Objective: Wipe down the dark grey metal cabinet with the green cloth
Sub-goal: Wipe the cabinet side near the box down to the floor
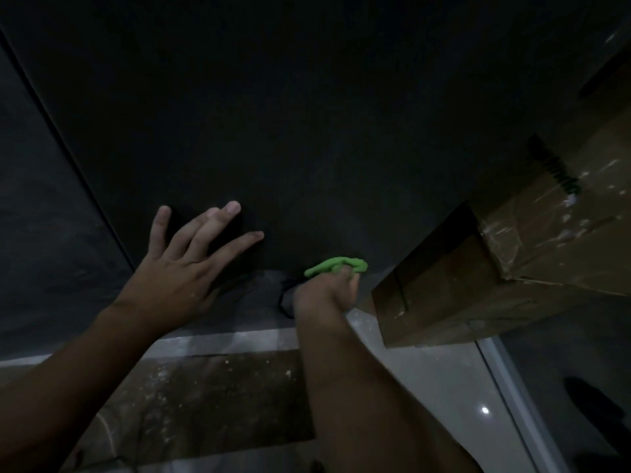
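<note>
The dark grey metal cabinet (pixel 307 114) fills the upper part of the view, its flat face running down to the floor. My left hand (pixel 184 264) rests flat on that face near its lower edge, fingers spread. My right hand (pixel 324 291) is closed around the bunched green cloth (pixel 336 266), which presses against the cabinet's bottom edge just right of centre.
A taped cardboard box (pixel 512 254) juts in from the right, close beside my right hand. A flat brown cardboard sheet (pixel 205 397) lies on the pale tiled floor (pixel 426 387) below. A vertical seam (pixel 68 148) runs down the cabinet at left.
</note>
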